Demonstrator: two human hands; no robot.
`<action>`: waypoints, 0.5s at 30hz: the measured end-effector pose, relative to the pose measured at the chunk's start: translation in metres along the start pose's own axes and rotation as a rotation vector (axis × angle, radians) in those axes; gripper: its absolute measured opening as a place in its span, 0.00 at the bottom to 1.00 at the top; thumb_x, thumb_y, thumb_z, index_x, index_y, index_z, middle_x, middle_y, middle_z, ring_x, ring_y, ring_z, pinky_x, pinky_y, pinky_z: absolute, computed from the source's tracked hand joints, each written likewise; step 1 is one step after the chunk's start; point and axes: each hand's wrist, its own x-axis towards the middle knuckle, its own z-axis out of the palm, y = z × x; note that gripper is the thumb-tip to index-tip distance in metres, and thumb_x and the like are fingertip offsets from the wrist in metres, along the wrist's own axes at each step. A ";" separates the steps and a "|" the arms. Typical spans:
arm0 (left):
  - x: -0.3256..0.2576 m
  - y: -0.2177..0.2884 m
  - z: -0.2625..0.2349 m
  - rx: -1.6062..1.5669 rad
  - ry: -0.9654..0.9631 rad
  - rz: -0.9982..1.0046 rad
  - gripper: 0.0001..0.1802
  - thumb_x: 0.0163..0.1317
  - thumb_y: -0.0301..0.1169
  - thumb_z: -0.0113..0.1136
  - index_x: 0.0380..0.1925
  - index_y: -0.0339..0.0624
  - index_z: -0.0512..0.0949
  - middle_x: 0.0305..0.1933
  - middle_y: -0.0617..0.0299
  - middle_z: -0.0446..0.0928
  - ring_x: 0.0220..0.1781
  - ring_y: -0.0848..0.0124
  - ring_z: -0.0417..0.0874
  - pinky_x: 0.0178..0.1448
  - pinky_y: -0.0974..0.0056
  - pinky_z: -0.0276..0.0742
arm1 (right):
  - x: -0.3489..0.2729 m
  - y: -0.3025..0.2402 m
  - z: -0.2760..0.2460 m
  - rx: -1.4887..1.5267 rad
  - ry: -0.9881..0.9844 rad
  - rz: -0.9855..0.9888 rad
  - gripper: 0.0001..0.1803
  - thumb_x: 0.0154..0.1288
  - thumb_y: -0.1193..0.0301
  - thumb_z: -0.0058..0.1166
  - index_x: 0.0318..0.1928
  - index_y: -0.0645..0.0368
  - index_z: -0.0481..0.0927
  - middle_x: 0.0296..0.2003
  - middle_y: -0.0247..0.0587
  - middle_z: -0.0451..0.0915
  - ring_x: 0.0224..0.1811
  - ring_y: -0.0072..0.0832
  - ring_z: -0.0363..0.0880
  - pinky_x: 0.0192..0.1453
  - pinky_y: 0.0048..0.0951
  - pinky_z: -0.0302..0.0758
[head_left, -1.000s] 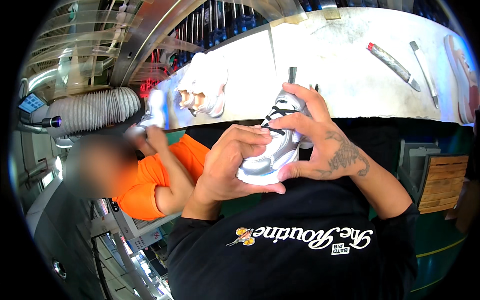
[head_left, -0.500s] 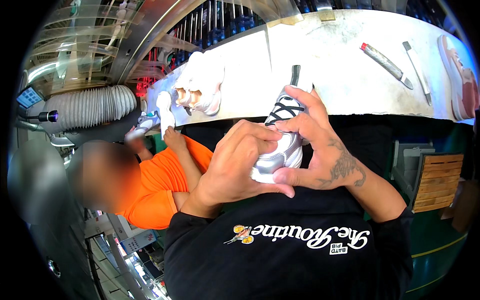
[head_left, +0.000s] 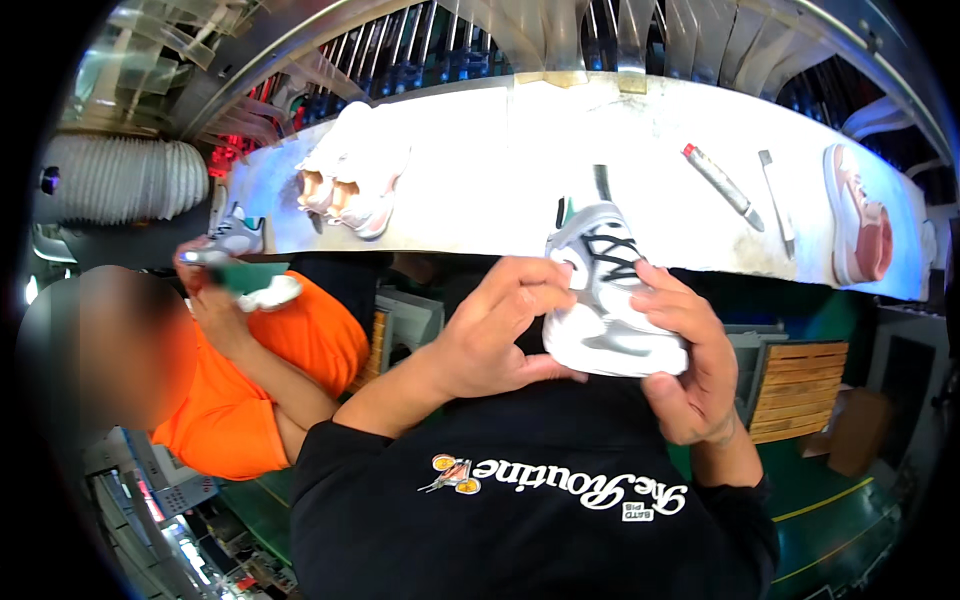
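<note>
A white and silver sneaker point(head_left: 610, 318) with black crossed laces is up in front of my chest, at the near edge of the table. Its dark pull tab stands up at the far end, and the rounded toe faces me. My left hand point(head_left: 505, 325) is closed on its left side, fingertips against the upper and thumb low by the sole. On the other side, my right hand point(head_left: 695, 345) grips the toe area, with fingers on the upper and thumb at the sole edge.
On the white table point(head_left: 480, 190) lie a red-ended grey tool with a pointed blade point(head_left: 722, 187), a slim white tool point(head_left: 777, 203), a pink and white sneaker point(head_left: 858, 215) and several pale shoes point(head_left: 355, 175). A co-worker in orange point(head_left: 270, 375) handles a grey sneaker point(head_left: 235, 238) at left.
The sneaker has turned, its toe swinging right and its side coming into view. My right hand has shifted right and lower along it. The co-worker's hands have moved too.
</note>
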 end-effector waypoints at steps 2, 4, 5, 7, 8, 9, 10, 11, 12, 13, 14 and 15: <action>-0.019 -0.013 0.026 -0.042 0.081 -0.041 0.33 0.41 0.26 0.91 0.49 0.40 0.83 0.51 0.56 0.82 0.52 0.53 0.85 0.56 0.54 0.85 | -0.011 0.004 0.000 -0.008 0.093 0.028 0.27 0.66 0.61 0.76 0.59 0.63 0.82 0.57 0.53 0.86 0.71 0.58 0.83 0.82 0.64 0.68; -0.022 -0.009 0.043 -0.036 0.161 -0.001 0.31 0.43 0.27 0.91 0.49 0.41 0.84 0.51 0.56 0.82 0.52 0.54 0.86 0.57 0.54 0.86 | -0.013 0.008 -0.001 -0.110 0.107 -0.007 0.27 0.65 0.59 0.78 0.56 0.62 0.83 0.55 0.52 0.87 0.68 0.56 0.85 0.80 0.63 0.71; -0.023 -0.006 0.049 -0.027 0.195 0.018 0.31 0.44 0.27 0.91 0.49 0.41 0.84 0.51 0.56 0.82 0.52 0.54 0.87 0.57 0.54 0.86 | -0.016 0.008 -0.001 -0.140 0.098 -0.005 0.29 0.63 0.56 0.81 0.55 0.62 0.84 0.54 0.51 0.87 0.67 0.56 0.86 0.77 0.62 0.75; -0.020 0.000 0.056 -0.056 0.241 0.055 0.30 0.44 0.28 0.91 0.48 0.42 0.84 0.50 0.57 0.82 0.49 0.56 0.86 0.56 0.55 0.86 | -0.016 0.008 0.002 -0.152 0.073 -0.013 0.31 0.61 0.54 0.83 0.53 0.63 0.84 0.53 0.51 0.87 0.67 0.56 0.86 0.77 0.62 0.76; -0.022 0.001 0.056 -0.056 0.251 0.076 0.30 0.45 0.29 0.91 0.48 0.43 0.84 0.50 0.57 0.82 0.49 0.56 0.86 0.56 0.54 0.86 | -0.015 0.007 0.004 -0.155 0.071 -0.010 0.31 0.60 0.55 0.84 0.53 0.63 0.84 0.54 0.52 0.87 0.67 0.56 0.86 0.77 0.61 0.77; -0.023 0.001 0.057 -0.057 0.262 0.096 0.30 0.45 0.29 0.91 0.48 0.43 0.84 0.50 0.57 0.82 0.49 0.56 0.85 0.56 0.54 0.86 | -0.015 0.005 0.006 -0.158 0.071 -0.006 0.31 0.60 0.55 0.84 0.54 0.63 0.84 0.54 0.52 0.87 0.67 0.56 0.86 0.76 0.60 0.77; -0.024 -0.001 0.060 -0.059 0.285 0.099 0.29 0.45 0.30 0.91 0.47 0.43 0.84 0.49 0.57 0.81 0.48 0.57 0.85 0.53 0.55 0.85 | -0.015 0.004 0.007 -0.162 0.070 -0.002 0.32 0.59 0.56 0.84 0.54 0.63 0.84 0.55 0.53 0.87 0.68 0.56 0.85 0.76 0.59 0.77; -0.023 0.000 0.057 -0.071 0.268 0.077 0.30 0.44 0.29 0.91 0.48 0.42 0.84 0.49 0.57 0.80 0.48 0.56 0.84 0.52 0.54 0.84 | -0.012 0.000 0.006 -0.177 0.039 0.023 0.32 0.58 0.56 0.84 0.55 0.63 0.84 0.57 0.55 0.86 0.69 0.57 0.84 0.76 0.58 0.77; -0.023 0.000 0.054 -0.084 0.250 0.056 0.31 0.43 0.29 0.90 0.48 0.42 0.83 0.48 0.56 0.80 0.48 0.54 0.84 0.51 0.53 0.83 | -0.009 -0.005 0.003 -0.193 0.010 0.050 0.33 0.58 0.57 0.85 0.56 0.63 0.84 0.59 0.57 0.86 0.70 0.58 0.83 0.77 0.56 0.77; -0.023 0.000 0.051 -0.098 0.231 0.035 0.32 0.42 0.28 0.90 0.48 0.41 0.83 0.48 0.56 0.79 0.48 0.53 0.83 0.51 0.53 0.82 | -0.007 -0.007 0.001 -0.209 -0.019 0.077 0.33 0.57 0.58 0.85 0.57 0.63 0.84 0.61 0.59 0.85 0.71 0.58 0.82 0.77 0.55 0.76; -0.022 -0.002 0.050 -0.078 0.226 0.018 0.32 0.41 0.29 0.90 0.48 0.41 0.83 0.48 0.56 0.79 0.48 0.52 0.83 0.50 0.52 0.82 | -0.006 -0.010 -0.002 -0.203 -0.034 0.115 0.35 0.56 0.59 0.85 0.58 0.63 0.84 0.65 0.61 0.83 0.73 0.59 0.81 0.77 0.54 0.76; -0.021 -0.006 0.049 -0.060 0.220 0.000 0.33 0.40 0.30 0.91 0.48 0.41 0.82 0.47 0.56 0.79 0.48 0.52 0.83 0.50 0.51 0.82 | -0.006 -0.012 -0.005 -0.197 -0.049 0.154 0.36 0.56 0.60 0.85 0.60 0.64 0.84 0.68 0.63 0.80 0.74 0.59 0.80 0.78 0.52 0.75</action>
